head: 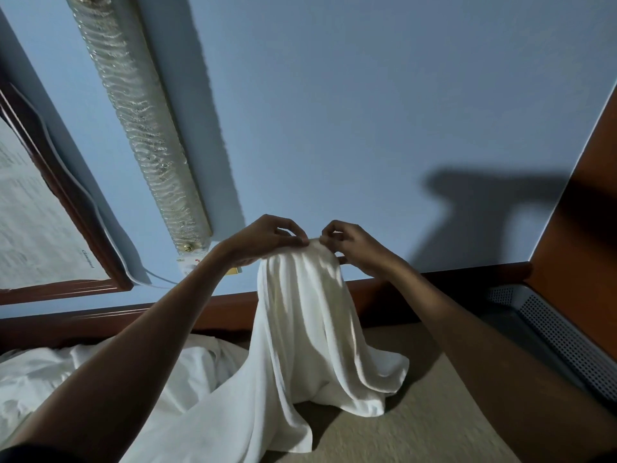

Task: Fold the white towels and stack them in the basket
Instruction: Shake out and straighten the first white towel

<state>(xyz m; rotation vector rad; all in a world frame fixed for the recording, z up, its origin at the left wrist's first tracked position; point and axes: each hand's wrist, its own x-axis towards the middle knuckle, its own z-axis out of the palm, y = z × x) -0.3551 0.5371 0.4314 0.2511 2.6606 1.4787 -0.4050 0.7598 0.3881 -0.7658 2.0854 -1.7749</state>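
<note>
at the far left a dark wooden frame with a printed sheet behind glass (36,208) hangs on the pale blue wall (367,95). just right of it runs a long rippled glass wall lamp with brass ends (140,125). below, in the lower left corner, a crumpled heap of white cloth (46,382) lies on the beige textured surface (434,416), partly hidden by the left forearm.

the left hand (263,240) is raised in front of the wall, its thumb and curled fingers pinching the top edge of the white fabric towel (300,329). the towel hangs from that gathered edge in long folds, its lower end spreading onto the beige surface and touching the white heap. the right hand (354,248) pinches the same top edge just beside the left hand, fingers curled, the two hands nearly meeting.

further right the hands cast a dark shadow on the wall. at the far right stands an orange-brown panel (584,235), with a grey perforated metal casing (561,335) below it.
</note>
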